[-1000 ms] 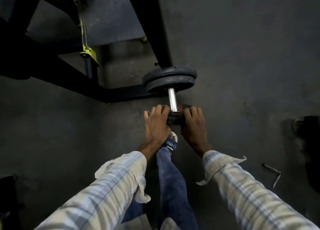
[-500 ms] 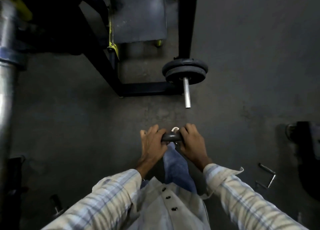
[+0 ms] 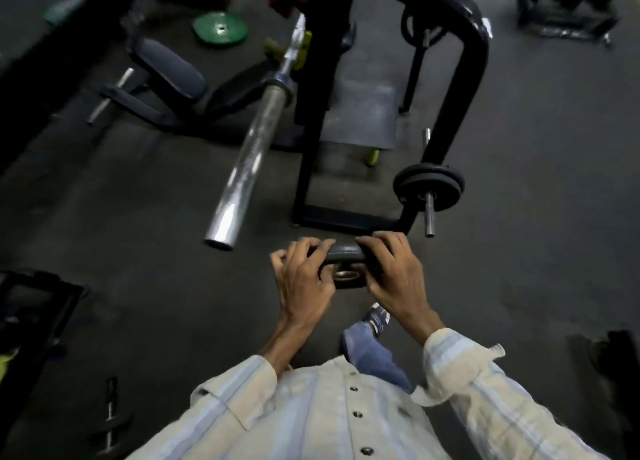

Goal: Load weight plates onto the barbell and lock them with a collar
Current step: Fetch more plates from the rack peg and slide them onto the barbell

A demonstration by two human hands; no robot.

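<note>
1. Nearest, the left hand (image 3: 304, 279) and right hand (image 3: 394, 279) each clamp curled fingers over opposite rims of a small weight plate (image 3: 346, 257), sharing its load
2. Beyond, the bare barbell sleeve (image 3: 242, 169) points toward them, ready to receive it
3. Farther right, storage-peg plates (image 3: 429, 189) hang within reach

barbell (image 3: 249, 155) left of rack (image 3: 460, 113) | plate (image 3: 346, 252) between hands (image 3: 346, 269)
</note>
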